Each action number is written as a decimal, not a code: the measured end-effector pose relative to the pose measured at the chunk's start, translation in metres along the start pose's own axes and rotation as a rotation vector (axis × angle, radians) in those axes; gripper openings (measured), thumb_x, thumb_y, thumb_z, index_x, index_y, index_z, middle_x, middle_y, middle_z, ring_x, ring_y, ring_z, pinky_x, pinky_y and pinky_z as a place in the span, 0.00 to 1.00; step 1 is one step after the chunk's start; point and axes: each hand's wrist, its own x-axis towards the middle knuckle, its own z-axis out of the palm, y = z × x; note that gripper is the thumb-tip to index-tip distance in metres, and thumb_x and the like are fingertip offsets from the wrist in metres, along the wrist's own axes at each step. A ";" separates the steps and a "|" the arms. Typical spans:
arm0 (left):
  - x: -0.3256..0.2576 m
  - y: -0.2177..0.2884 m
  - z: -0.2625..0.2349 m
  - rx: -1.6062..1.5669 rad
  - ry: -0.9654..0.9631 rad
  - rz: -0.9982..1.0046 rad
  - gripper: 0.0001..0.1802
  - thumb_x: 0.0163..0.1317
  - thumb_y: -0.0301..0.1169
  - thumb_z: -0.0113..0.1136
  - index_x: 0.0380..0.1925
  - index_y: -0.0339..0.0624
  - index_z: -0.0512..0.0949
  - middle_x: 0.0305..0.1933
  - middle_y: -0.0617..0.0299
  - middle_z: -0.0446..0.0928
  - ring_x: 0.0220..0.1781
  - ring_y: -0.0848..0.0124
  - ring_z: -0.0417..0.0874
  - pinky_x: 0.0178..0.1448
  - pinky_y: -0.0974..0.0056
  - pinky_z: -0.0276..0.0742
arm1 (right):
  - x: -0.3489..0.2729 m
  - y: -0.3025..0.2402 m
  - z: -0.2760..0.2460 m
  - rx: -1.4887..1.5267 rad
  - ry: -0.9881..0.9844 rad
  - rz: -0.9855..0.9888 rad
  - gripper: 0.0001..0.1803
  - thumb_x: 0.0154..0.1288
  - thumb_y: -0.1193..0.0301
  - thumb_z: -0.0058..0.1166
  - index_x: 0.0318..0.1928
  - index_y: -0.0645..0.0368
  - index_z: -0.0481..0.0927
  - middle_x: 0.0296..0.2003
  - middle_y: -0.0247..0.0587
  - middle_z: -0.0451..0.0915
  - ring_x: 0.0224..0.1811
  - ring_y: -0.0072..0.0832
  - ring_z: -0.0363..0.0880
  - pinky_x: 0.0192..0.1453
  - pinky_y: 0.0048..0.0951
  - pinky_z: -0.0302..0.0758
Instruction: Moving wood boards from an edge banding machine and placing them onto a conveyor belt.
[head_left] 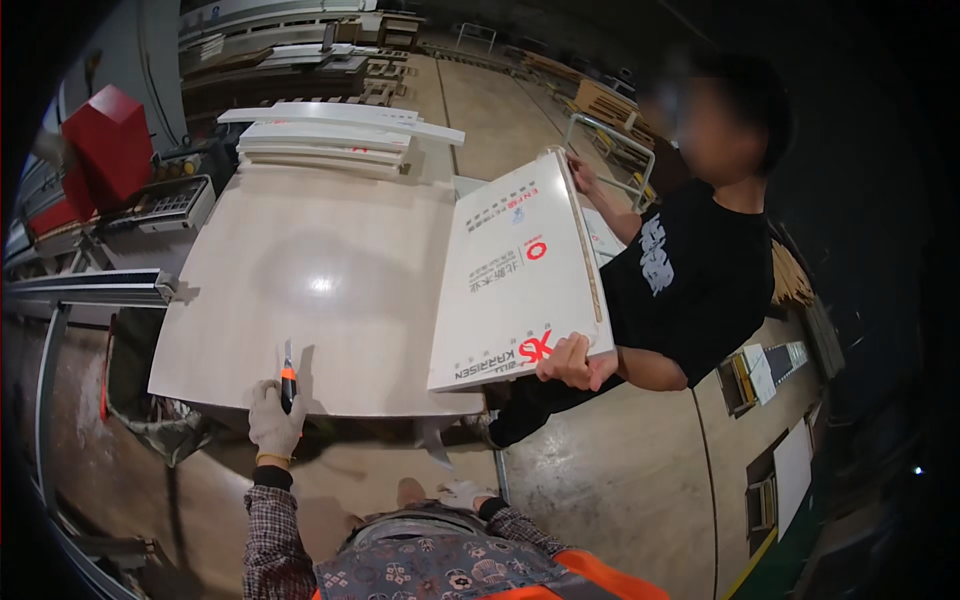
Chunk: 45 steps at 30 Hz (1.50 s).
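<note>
My left hand (pixel 275 420), in a pale work glove, is closed around a utility knife (pixel 289 388) with an orange and black handle. Its blade points away from me over the near edge of a large pale wood-look panel (pixel 320 240). Low by my waist, my gloved right hand (pixel 465 494) hangs with its fingers loosely out, and nothing shows in it. Across the panel's right side, a co-worker holds a white printed board (pixel 510 270) tilted, one hand (pixel 578 362) at its near corner and the other at the far edge.
White strips and boards (pixel 330 140) lie stacked at the panel's far end. A red machine part (pixel 108 145) and a metal rail (pixel 90 288) stand on the left, above a bin (pixel 150 400). The co-worker (pixel 690 260) stands close on the right. Boards fill racks behind.
</note>
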 end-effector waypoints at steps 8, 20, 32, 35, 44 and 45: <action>0.022 -0.001 0.008 0.007 0.007 -0.030 0.22 0.59 0.40 0.63 0.48 0.35 0.78 0.61 0.51 0.74 0.59 0.50 0.79 0.60 0.51 0.77 | 0.005 -0.005 -0.006 -0.041 -0.118 0.041 0.29 0.68 0.48 0.53 0.66 0.45 0.76 0.61 0.56 0.78 0.64 0.53 0.76 0.68 0.48 0.71; 0.023 0.010 0.009 0.093 0.058 0.024 0.22 0.56 0.36 0.66 0.47 0.33 0.77 0.58 0.50 0.73 0.61 0.51 0.75 0.61 0.52 0.76 | -0.004 -0.035 -0.029 -0.027 -0.140 0.142 0.31 0.65 0.48 0.51 0.65 0.46 0.78 0.61 0.53 0.78 0.65 0.52 0.75 0.70 0.45 0.71; 0.024 0.016 0.012 0.096 0.040 0.053 0.23 0.57 0.36 0.65 0.48 0.30 0.76 0.58 0.50 0.73 0.63 0.50 0.71 0.65 0.53 0.73 | -0.006 -0.024 -0.022 0.006 -0.117 0.167 0.28 0.66 0.50 0.50 0.62 0.47 0.80 0.61 0.50 0.79 0.65 0.50 0.75 0.69 0.45 0.71; 0.023 0.014 0.015 0.098 0.043 0.052 0.23 0.57 0.36 0.65 0.48 0.30 0.76 0.59 0.50 0.72 0.63 0.50 0.71 0.66 0.52 0.72 | -0.005 -0.020 -0.018 0.002 -0.117 0.159 0.28 0.66 0.50 0.49 0.61 0.46 0.81 0.61 0.50 0.79 0.65 0.50 0.76 0.69 0.46 0.71; 0.022 0.013 0.013 0.119 0.040 0.024 0.25 0.59 0.39 0.63 0.49 0.28 0.78 0.60 0.47 0.74 0.63 0.49 0.72 0.67 0.52 0.71 | -0.004 -0.024 -0.020 -0.003 -0.156 0.166 0.29 0.68 0.50 0.46 0.65 0.45 0.77 0.59 0.58 0.79 0.63 0.54 0.76 0.67 0.49 0.72; 0.022 0.015 0.012 0.119 0.033 0.035 0.25 0.59 0.39 0.63 0.49 0.28 0.78 0.60 0.47 0.74 0.63 0.49 0.72 0.67 0.52 0.71 | -0.004 -0.020 -0.017 -0.002 -0.145 0.168 0.29 0.68 0.50 0.46 0.64 0.45 0.77 0.59 0.58 0.79 0.63 0.54 0.76 0.67 0.49 0.72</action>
